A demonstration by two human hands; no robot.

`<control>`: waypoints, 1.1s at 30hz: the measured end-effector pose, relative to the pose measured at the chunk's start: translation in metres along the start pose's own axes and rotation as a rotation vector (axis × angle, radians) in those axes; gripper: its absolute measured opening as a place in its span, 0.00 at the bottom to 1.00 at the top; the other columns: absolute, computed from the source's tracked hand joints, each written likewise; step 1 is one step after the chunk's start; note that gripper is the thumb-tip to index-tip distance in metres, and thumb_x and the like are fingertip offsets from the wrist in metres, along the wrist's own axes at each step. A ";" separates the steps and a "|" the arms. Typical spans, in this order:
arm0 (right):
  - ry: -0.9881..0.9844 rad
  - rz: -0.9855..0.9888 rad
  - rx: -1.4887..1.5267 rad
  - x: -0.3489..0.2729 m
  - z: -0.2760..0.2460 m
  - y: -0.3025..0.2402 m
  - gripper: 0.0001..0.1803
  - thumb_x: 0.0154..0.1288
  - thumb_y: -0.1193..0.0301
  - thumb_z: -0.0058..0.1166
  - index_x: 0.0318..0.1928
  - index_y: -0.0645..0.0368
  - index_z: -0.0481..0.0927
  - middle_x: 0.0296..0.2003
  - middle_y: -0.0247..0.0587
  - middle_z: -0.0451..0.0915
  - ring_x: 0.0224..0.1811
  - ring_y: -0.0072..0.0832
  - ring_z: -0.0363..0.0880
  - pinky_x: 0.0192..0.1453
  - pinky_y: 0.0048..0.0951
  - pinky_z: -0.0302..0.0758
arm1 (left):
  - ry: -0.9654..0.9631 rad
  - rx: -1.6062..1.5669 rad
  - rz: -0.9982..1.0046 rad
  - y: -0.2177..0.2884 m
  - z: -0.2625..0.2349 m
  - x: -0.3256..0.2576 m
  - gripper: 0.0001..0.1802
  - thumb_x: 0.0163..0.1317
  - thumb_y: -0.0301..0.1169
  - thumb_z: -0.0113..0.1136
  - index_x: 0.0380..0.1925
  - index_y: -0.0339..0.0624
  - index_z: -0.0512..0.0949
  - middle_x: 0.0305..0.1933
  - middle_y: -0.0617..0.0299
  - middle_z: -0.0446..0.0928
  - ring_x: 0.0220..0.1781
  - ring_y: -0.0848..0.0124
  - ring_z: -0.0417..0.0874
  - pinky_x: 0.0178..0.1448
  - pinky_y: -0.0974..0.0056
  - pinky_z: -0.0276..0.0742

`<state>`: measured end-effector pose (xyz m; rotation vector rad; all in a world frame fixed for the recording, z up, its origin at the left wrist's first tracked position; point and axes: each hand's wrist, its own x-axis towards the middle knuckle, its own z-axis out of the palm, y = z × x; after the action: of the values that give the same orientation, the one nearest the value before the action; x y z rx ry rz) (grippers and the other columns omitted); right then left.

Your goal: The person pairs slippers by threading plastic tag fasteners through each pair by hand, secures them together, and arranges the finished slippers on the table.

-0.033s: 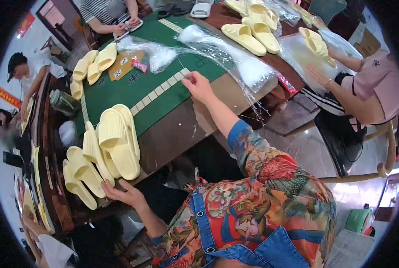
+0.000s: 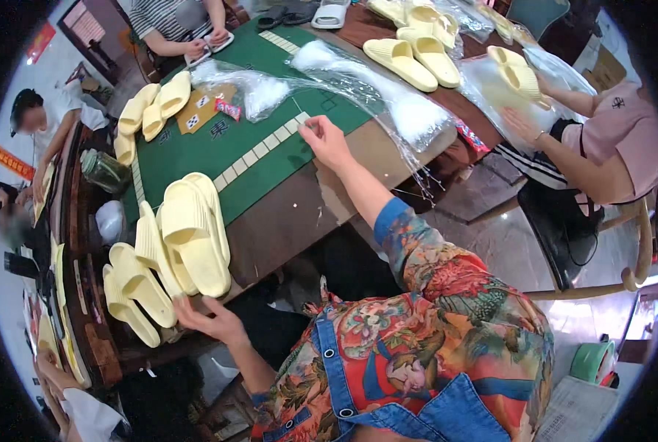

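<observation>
My right hand (image 2: 325, 141) is over the near edge of the green mat (image 2: 270, 173), thumb and fingers pinched together. Whatever they hold is too small to make out; a faint thin line runs up from the fingertips. Beside it, a row of pale tiles (image 2: 259, 151) lies along the mat. My left hand (image 2: 209, 321) is at the table's near left edge, fingers apart, its fingertips at the heel ends of pale yellow slippers. One pair of slippers (image 2: 196, 236) leans upright together, and another pair (image 2: 139, 283) stands just left of it. Whether the fingertips touch them, I cannot tell.
Bundles of clear plastic strands (image 2: 417, 118) lie across the mat. More yellow slippers (image 2: 399, 62) stand at the far right and slippers (image 2: 170, 96) at the far left. A co-worker (image 2: 601, 132) handles a slipper on the right; another person (image 2: 178, 29) sits opposite. A jar (image 2: 104, 171) stands left.
My left hand has shifted very slightly to the right. The whole view has moved a little; otherwise hands and slippers look the same.
</observation>
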<state>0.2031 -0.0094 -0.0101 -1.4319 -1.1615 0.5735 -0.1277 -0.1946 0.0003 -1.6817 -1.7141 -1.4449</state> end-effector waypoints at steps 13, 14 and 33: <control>-0.462 -0.048 0.271 -0.106 0.015 -0.047 0.14 0.66 0.64 0.43 0.33 0.63 0.76 0.20 0.38 0.74 0.24 0.21 0.72 0.31 0.27 0.69 | -0.651 -0.784 -0.151 0.087 0.112 0.002 0.18 0.63 0.27 0.48 0.52 0.34 0.68 0.51 0.51 0.69 0.50 0.63 0.73 0.53 0.64 0.69; -0.488 -0.065 0.153 -0.115 0.019 -0.048 0.12 0.64 0.67 0.44 0.31 0.64 0.75 0.22 0.44 0.76 0.25 0.32 0.76 0.32 0.32 0.71 | -0.634 -0.804 -0.155 0.084 0.122 0.007 0.16 0.64 0.29 0.47 0.50 0.34 0.70 0.50 0.51 0.70 0.50 0.63 0.73 0.52 0.65 0.69; -0.326 -1.264 0.567 -0.156 -0.049 -0.285 0.07 0.56 0.68 0.51 0.34 0.57 0.76 0.30 0.35 0.72 0.33 0.32 0.71 0.35 0.35 0.67 | -0.520 -1.122 -0.664 0.078 0.151 0.007 0.25 0.71 0.43 0.32 0.36 0.33 0.74 0.33 0.57 0.77 0.36 0.72 0.76 0.45 0.68 0.71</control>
<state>0.0911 -0.2084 0.2269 0.0213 -1.6984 0.1695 -0.0001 -0.0851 -0.0263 -2.2380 -1.9693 -2.8625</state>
